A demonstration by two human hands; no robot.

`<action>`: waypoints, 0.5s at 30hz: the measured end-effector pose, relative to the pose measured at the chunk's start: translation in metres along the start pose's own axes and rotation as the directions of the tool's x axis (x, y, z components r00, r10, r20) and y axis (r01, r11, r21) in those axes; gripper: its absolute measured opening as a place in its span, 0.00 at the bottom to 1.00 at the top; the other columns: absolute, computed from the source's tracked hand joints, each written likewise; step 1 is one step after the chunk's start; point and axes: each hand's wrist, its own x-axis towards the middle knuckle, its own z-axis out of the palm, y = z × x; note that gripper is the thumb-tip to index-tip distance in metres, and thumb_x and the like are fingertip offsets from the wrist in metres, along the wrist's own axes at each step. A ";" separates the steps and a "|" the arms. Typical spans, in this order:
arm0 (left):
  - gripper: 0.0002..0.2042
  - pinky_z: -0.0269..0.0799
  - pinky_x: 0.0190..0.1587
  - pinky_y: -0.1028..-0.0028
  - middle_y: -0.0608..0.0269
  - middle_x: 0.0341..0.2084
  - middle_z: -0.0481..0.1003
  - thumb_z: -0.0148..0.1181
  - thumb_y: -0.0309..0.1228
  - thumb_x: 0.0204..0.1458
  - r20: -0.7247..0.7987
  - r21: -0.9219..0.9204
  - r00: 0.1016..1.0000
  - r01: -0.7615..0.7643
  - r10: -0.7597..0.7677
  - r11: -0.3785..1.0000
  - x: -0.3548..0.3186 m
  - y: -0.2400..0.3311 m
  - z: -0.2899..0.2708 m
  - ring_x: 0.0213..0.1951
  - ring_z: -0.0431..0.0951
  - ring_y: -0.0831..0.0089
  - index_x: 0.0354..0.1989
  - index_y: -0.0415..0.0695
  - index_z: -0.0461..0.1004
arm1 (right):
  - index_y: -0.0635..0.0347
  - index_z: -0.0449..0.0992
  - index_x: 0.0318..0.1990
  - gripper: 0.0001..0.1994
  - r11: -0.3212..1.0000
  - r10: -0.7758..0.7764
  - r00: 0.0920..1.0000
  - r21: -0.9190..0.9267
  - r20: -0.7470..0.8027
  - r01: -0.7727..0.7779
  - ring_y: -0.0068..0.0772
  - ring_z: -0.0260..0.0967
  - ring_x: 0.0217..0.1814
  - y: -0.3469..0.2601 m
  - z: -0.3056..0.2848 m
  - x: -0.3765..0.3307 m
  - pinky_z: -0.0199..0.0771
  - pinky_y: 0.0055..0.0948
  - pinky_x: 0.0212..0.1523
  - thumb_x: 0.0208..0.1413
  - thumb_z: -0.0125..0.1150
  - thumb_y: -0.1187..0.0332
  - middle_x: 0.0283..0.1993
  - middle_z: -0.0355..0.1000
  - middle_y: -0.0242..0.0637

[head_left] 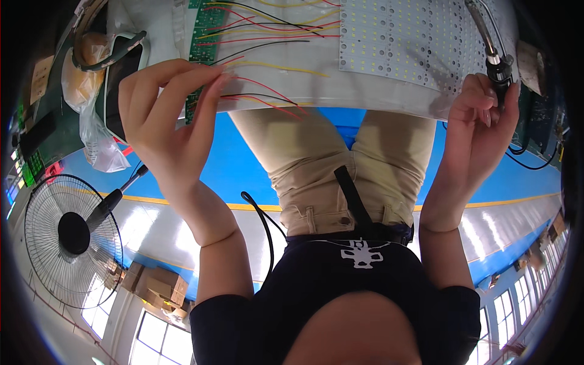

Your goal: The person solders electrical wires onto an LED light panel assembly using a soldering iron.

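Observation:
My left hand (pixel 167 109) is over the green circuit board (pixel 205 24) at the table's left part. Its thumb and forefinger are pinched together at a thin red wire (pixel 267 86) that comes out from under the fingertips. Red, black and yellow wires (pixel 271 42) run from the board to the right, their ends loose. At the right, my right hand (pixel 477 121) has its fingers closed on the black handle (pixel 500 74) of what looks like a soldering iron, with a silver metal shaft (pixel 482 27) pointing away from me. The hand hides part of the handle.
White panels dotted with small yellow LEDs (pixel 398 45) lie between my hands on the pale table covering (pixel 383 94). A clear plastic bag (pixel 100 143) hangs at the left edge, by a dark curved tube (pixel 82 58). A black fan (pixel 74 233) stands at the left.

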 end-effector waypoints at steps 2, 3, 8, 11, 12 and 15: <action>0.10 0.65 0.34 0.73 0.70 0.29 0.75 0.70 0.23 0.35 0.028 0.014 1.000 -0.010 0.009 1.000 -0.001 0.000 0.001 0.33 0.70 0.70 0.29 0.48 0.81 | 0.66 0.73 0.40 0.12 0.999 -0.025 0.998 -0.037 0.051 0.027 0.20 0.51 0.27 0.002 -0.002 0.004 0.70 0.19 0.31 0.64 0.51 0.64 0.28 0.61 0.33; 0.10 0.66 0.34 0.72 0.70 0.29 0.75 0.70 0.23 0.35 0.054 0.027 0.999 -0.012 0.010 1.000 -0.002 -0.001 0.001 0.33 0.70 0.70 0.29 0.48 0.81 | 0.65 0.73 0.36 0.14 0.996 -0.043 0.994 -0.079 0.104 0.051 0.22 0.51 0.26 0.004 -0.004 0.007 0.66 0.21 0.27 0.64 0.49 0.62 0.27 0.62 0.33; 0.11 0.66 0.32 0.71 0.69 0.29 0.74 0.70 0.23 0.34 0.083 0.035 0.995 -0.054 0.051 0.998 0.007 0.007 0.009 0.33 0.70 0.68 0.29 0.49 0.80 | 0.65 0.71 0.32 0.17 0.979 -0.081 0.986 -0.175 0.145 0.106 0.23 0.51 0.24 0.012 -0.001 0.016 0.56 0.23 0.23 0.64 0.45 0.59 0.25 0.61 0.32; 0.11 0.66 0.32 0.70 0.69 0.29 0.74 0.70 0.24 0.33 0.040 0.007 0.995 -0.095 0.094 0.995 0.012 0.012 0.015 0.32 0.70 0.67 0.29 0.48 0.79 | 0.67 0.69 0.32 0.17 0.963 -0.106 0.980 -0.229 0.166 0.143 0.22 0.50 0.22 0.014 0.003 0.017 0.53 0.23 0.22 0.64 0.45 0.61 0.23 0.57 0.32; 0.11 0.66 0.31 0.69 0.69 0.29 0.73 0.71 0.25 0.33 0.055 -0.039 0.992 -0.108 0.110 0.993 0.013 0.014 0.019 0.32 0.70 0.67 0.28 0.48 0.79 | 0.66 0.70 0.31 0.17 0.936 -0.127 0.980 -0.307 0.155 0.170 0.22 0.50 0.21 0.014 0.004 0.017 0.53 0.23 0.21 0.64 0.43 0.61 0.21 0.57 0.32; 0.11 0.65 0.32 0.68 0.68 0.28 0.73 0.70 0.26 0.33 0.099 -0.105 0.986 -0.126 0.137 0.986 0.017 0.019 0.026 0.32 0.70 0.66 0.28 0.48 0.78 | 0.65 0.71 0.28 0.17 0.897 -0.116 0.954 -0.383 0.275 0.219 0.23 0.54 0.15 0.012 0.002 0.025 0.60 0.27 0.16 0.64 0.46 0.62 0.19 0.64 0.33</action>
